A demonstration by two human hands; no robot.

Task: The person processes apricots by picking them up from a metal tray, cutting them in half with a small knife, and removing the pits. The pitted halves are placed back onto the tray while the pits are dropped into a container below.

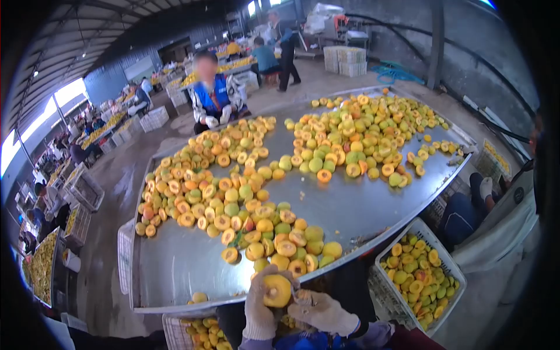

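In the head view my left hand, in a pale work glove, is wrapped round a yellow peach half, its cut face turned up. My right hand, also gloved, is close beside it with the fingers curled in at the fruit's right edge. Something small and dark shows at those fingertips, too blurred to name. Both hands are at the near edge of a metal table. Halved peaches lie on the table just beyond them.
A second heap of peaches covers the table's far right. A white crate of halves stands at right, another fruit-filled crate below the near edge. A co-worker in a blue vest sits across the table; another person's leg is at right.
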